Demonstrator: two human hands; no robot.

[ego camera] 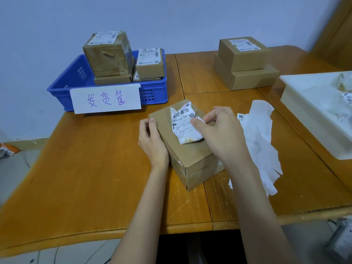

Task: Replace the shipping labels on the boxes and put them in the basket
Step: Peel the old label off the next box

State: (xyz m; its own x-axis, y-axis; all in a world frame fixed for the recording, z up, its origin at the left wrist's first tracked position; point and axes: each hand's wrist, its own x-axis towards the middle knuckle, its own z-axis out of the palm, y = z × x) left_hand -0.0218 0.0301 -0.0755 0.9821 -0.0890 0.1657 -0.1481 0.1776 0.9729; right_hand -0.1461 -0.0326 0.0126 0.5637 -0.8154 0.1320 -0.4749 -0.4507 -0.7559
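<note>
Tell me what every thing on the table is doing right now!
Box in front: shut, lying flat on the table.
Old label: crumpled, partly peeled off the box.
Left hand: holds the box's left edge.
Right hand: pinches the label's edge.
Blue basket: holds several labelled boxes.
Two stacked boxes: shut, top one labelled.
White tray: holds paper scraps.
Backing paper: loose, beside the box.

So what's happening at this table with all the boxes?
A person is peeling an old label off a box on the table. The left hand grips the box's side while the right hand pinches the crumpled, half-lifted label. Several labelled boxes already sit in the blue basket, two more boxes wait stacked at the back, and torn paper lies in the white tray on the right.
</note>
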